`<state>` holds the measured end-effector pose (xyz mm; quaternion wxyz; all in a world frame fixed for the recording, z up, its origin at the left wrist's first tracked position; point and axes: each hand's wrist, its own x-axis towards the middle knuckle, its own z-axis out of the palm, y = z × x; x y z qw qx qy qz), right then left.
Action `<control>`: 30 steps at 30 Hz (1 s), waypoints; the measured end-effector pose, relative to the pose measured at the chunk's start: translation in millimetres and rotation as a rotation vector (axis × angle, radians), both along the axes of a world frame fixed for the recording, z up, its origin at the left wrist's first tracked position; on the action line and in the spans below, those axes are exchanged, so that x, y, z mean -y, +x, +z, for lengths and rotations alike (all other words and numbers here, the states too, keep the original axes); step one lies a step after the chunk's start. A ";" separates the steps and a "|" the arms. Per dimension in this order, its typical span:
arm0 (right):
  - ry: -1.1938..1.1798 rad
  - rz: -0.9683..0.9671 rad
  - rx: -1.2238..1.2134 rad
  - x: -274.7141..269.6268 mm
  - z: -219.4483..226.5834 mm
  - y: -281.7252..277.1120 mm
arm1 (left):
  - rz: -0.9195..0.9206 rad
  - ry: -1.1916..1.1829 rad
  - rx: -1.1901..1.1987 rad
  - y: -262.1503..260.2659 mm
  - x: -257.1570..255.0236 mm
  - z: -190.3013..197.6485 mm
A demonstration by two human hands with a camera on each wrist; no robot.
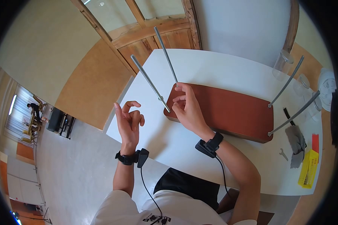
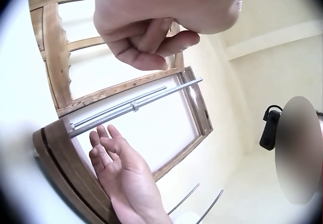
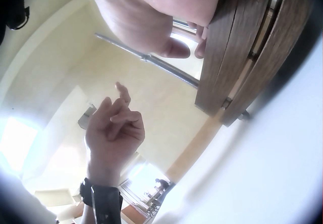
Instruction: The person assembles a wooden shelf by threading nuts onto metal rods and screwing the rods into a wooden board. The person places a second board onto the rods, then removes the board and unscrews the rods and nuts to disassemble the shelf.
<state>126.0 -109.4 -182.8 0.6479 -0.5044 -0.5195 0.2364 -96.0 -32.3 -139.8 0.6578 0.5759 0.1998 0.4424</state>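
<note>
A reddish-brown board [image 1: 233, 108] with rounded corners lies on the white table, metal rods rising from its corners. Partway up the near left rod [image 1: 146, 77] sits a nut [image 1: 160, 98]. My left hand [image 1: 128, 125] is raised left of the board, fingers loosely bent around nothing. Over the board's left end is my right hand [image 1: 189, 112], its fingers relaxed and empty, the index fingertip overlapping the foot of the far left rod [image 1: 166, 56]. In the right wrist view the board's wooden edge [image 3: 227, 47] shows layers with a gap between them.
On the table's right are a wrench [image 1: 283, 154], a grey cloth [image 1: 296, 142], a yellow basket [image 1: 308, 168] and clear jars [image 1: 282, 65]. Two more rods [image 1: 294, 114] lean outward at the board's right end. A wooden door [image 1: 154, 41] stands behind the table.
</note>
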 end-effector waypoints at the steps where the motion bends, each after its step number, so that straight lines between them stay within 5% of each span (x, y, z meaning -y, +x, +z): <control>1: 0.000 -0.002 0.001 -0.1 -0.3 0.1 | -0.002 0.000 0.001 3.4 1.3 -0.1; 3: 0.025 -0.009 0.015 -0.7 -1.5 0.2 | 0.246 -0.019 -0.121 24.7 19.7 16.5; 7: 0.002 -0.012 0.013 -0.4 -0.3 0.0 | 0.022 0.064 -0.192 31.6 30.7 25.9; 11: 0.025 -0.009 0.009 -1.0 0.3 -1.9 | 0.013 0.051 -0.167 31.5 30.6 20.0; 13: 0.020 -0.010 0.011 -0.9 1.9 -0.8 | 0.213 -0.006 -0.064 29.5 21.9 10.7; 18: -0.021 0.003 0.015 1.0 3.5 0.3 | 0.255 -0.006 0.064 19.2 18.3 7.3; 20: 0.006 0.000 0.020 -0.4 1.2 -0.5 | 0.102 -0.010 0.060 14.5 13.7 5.2; 24: 0.008 -0.004 0.019 0.5 2.1 -0.4 | 0.222 -0.055 -0.055 34.1 27.1 16.8; 30: -0.028 0.004 -0.038 2.7 5.6 -2.1 | -0.101 0.036 -0.150 37.7 35.8 22.7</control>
